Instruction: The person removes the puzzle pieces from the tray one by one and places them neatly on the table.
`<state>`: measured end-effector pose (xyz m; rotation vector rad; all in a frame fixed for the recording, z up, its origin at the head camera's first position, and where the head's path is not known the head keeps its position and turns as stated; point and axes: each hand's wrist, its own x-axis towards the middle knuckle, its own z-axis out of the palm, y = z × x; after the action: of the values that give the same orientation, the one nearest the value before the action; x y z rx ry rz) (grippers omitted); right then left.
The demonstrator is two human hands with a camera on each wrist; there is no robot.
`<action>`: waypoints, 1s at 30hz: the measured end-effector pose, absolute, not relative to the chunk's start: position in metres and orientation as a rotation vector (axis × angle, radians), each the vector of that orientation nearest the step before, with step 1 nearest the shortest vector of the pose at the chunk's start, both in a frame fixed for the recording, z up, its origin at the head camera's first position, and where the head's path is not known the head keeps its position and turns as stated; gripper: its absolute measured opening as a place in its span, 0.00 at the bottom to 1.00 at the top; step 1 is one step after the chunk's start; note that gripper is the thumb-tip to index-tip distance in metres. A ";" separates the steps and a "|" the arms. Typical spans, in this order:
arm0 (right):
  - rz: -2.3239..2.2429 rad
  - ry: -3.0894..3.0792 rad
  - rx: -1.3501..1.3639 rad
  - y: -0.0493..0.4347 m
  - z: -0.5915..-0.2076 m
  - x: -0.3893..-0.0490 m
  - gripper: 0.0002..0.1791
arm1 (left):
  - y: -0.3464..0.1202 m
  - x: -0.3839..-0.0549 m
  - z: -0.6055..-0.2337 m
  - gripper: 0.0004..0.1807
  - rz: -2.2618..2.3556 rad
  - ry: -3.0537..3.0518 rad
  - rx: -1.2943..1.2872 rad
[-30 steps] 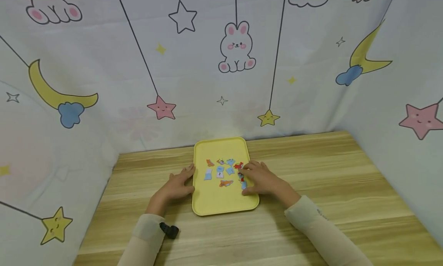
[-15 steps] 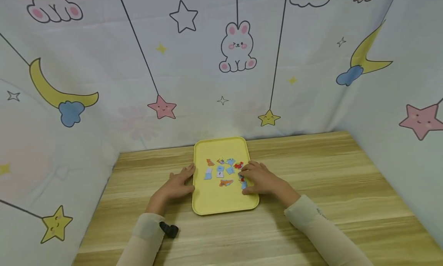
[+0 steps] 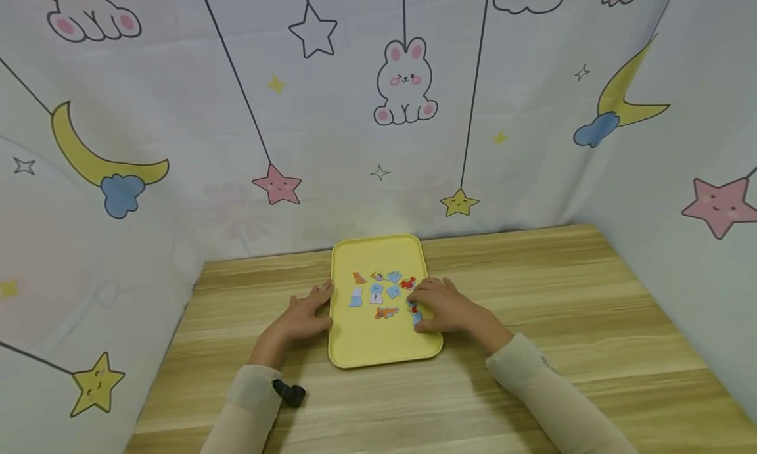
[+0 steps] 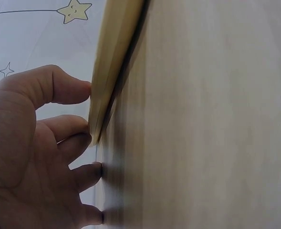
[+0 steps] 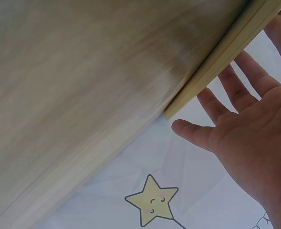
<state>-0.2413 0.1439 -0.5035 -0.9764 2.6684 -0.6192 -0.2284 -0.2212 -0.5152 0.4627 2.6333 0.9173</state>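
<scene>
A yellow tray lies on the wooden table with several small flat, printed cut-out pieces on it, in blue, white, orange and red. My left hand touches the tray's left edge with thumb and fingertips, and holds no piece; the left wrist view shows these fingertips against the tray's side. My right hand reaches over the right rim, its fingers spread and slightly bent above a blue-and-red piece. A red piece lies just beyond its fingertips. An orange piece sits nearer the tray's middle. The right fingertips' contact is hidden.
A white cloth wall printed with rabbits, stars and moons rises behind and beside the table. The tray's far end lies close to this cloth. A dark wrist strap sits at the left cuff.
The right fingertips shift very slightly over the pieces at the tray's right side. My left hand and the tray stay where they were.
</scene>
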 end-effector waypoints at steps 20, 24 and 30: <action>-0.616 2.664 -1.027 0.143 -0.504 -0.244 0.30 | -0.220 -0.227 -0.513 0.46 0.930 2.630 0.437; -0.607 2.689 -1.089 0.143 -0.503 -0.245 0.31 | -0.220 -0.227 -0.513 0.46 0.929 2.629 0.433; -0.593 2.733 -1.145 0.144 -0.504 -0.247 0.30 | -0.220 -0.228 -0.514 0.46 0.922 2.632 0.443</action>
<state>-0.2474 0.1442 -0.5036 -1.1445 2.7335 -0.5931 -0.2277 -0.2201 -0.5143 0.4431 2.6322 0.9223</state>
